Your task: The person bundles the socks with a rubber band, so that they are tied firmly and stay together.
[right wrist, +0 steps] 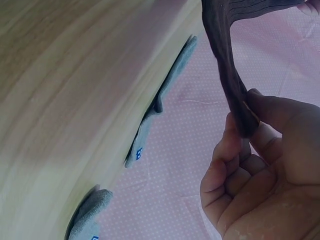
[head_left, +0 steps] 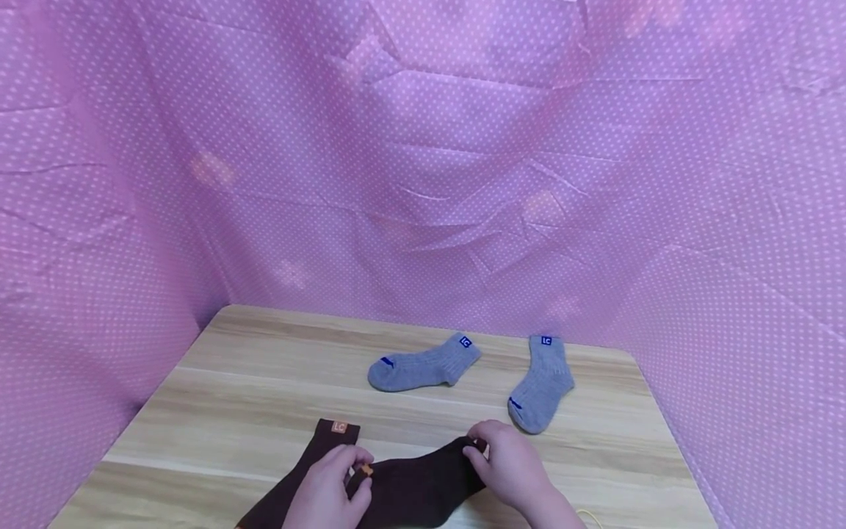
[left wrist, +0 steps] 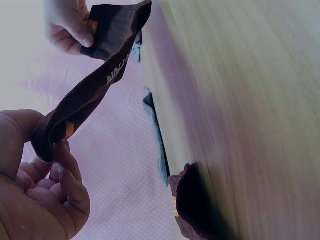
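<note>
Both hands hold a dark brown sock point(head_left: 416, 488), stretched sideways between them above the near part of the table. My left hand point(head_left: 325, 491) pinches its toe end between thumb and fingers, right by an orange patch. At the cuff end, my right hand point(head_left: 514, 469) pinches the edge; an orange tag shows beside that thumb in the left wrist view. The heel of the held sock point(left wrist: 100, 82) hangs toward the table. A second brown sock point(head_left: 326, 442) with an orange LC label lies on the table, partly hidden behind my left hand.
Two grey socks with blue LC labels lie farther back on the wooden table point(head_left: 218, 397): one sock point(head_left: 419, 369) sideways, another sock point(head_left: 543, 380) at the right. Purple dotted cloth point(head_left: 423, 191) hangs around the table. A thin yellow cord point(head_left: 590, 517) shows by the right forearm.
</note>
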The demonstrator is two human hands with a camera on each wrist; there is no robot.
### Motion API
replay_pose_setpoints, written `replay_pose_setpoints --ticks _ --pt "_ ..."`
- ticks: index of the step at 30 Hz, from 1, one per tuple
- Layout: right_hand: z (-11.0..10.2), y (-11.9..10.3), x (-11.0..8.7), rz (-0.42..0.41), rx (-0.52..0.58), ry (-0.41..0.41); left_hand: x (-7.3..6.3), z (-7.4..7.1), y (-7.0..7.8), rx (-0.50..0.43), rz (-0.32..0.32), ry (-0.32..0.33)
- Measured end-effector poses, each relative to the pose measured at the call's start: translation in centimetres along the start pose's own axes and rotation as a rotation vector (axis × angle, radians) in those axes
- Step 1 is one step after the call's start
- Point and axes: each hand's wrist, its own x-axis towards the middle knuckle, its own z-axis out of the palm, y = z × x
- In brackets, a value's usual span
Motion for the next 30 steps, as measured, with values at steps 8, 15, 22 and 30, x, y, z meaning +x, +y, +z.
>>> replay_pose_setpoints --ticks 8,15,22,30 --pt "-0.5 0.4 -0.6 0.010 0.001 -0.010 0.0 0.1 0.6 -0.026 -0.070 0.013" --pt "-0.8 0.9 -1.2 0.048 0.026 -0.054 0.0 0.3 0.7 -0.076 -0.050 0.018" --pt "-0.9 1.6 -2.1 0.061 0.074 -0.101 -0.2 0.7 0.2 -0.092 -0.042 0.006" --pt "-1.3 2.1 -3.0 0.041 0.146 -0.160 -0.1 0.3 0.4 -0.114 -0.115 -0.113"
